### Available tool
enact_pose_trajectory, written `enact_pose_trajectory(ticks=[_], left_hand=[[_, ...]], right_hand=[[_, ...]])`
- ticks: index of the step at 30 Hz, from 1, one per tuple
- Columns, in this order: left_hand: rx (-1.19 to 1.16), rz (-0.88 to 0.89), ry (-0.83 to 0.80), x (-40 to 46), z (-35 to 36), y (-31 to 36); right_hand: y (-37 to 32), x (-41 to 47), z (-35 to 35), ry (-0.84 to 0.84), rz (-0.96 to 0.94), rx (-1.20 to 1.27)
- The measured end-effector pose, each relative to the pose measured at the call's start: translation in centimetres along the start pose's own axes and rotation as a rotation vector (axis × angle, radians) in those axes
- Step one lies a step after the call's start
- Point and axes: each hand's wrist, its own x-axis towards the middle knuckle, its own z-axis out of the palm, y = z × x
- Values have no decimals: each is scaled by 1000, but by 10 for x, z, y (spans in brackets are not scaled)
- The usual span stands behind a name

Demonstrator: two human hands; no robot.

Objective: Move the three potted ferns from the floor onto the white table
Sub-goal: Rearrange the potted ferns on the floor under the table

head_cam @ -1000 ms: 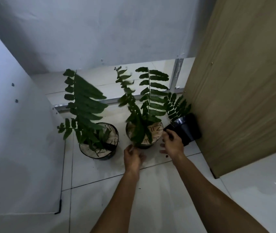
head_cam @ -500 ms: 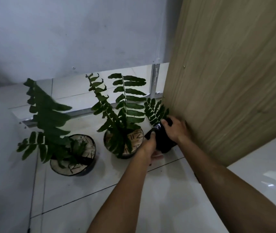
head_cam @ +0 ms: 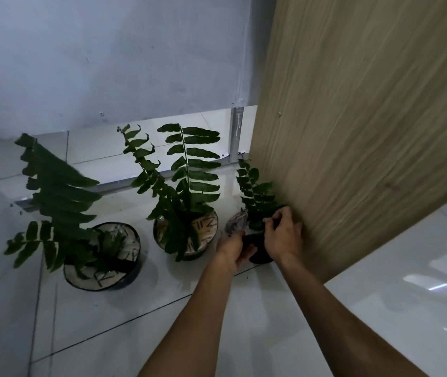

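In the head view, three potted ferns stand in a row on the pale tiled floor (head_cam: 140,336), across the middle of the frame. The left fern (head_cam: 59,191) sits at the left in a round dark pot (head_cam: 102,257) with a pale, marked covering over the soil. The middle fern (head_cam: 184,183) stands right of it, near the centre, in a similar pot (head_cam: 187,235), apart from the first. The small fern (head_cam: 255,191) is at centre right, close against the wooden panel (head_cam: 366,126) that fills the right side of the frame.

Both bare forearms reach up from the bottom edge to this small plant. The left hand (head_cam: 233,248) wraps the left side of its black pot (head_cam: 257,250), fingers curled on it, just below a crinkled flap of plastic (head_cam: 237,223) at the rim. The right hand (head_cam: 282,235) closes on the pot's right side and rim, fingers bent in among the lower leaves. Whether the pot's base touches the floor cannot be told, as the hands cover it.

A grey wall (head_cam: 108,55) fills the upper left.
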Motion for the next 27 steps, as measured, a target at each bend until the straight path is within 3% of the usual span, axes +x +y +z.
enact_pose_trajectory(ticks=[4,7,11,17,24,27], left_hand=[[-18,113,0,2,-5,-18],[4,225,22,5,-14,-27],[56,242,16,6,-27,-33],[62,255,28,6,-33,-43],[35,131,129,-18,-79,-52],[-5,130,253,-24,-115,-48]], right_hand=[[17,-19,8,100,63,225],[27,-33,19,97,260,452],[35,-44,30,113,459,663],[82,-29,65,7,516,785],[32,-73,49,-237,593,832],[18,-86,64,-310,598,843]])
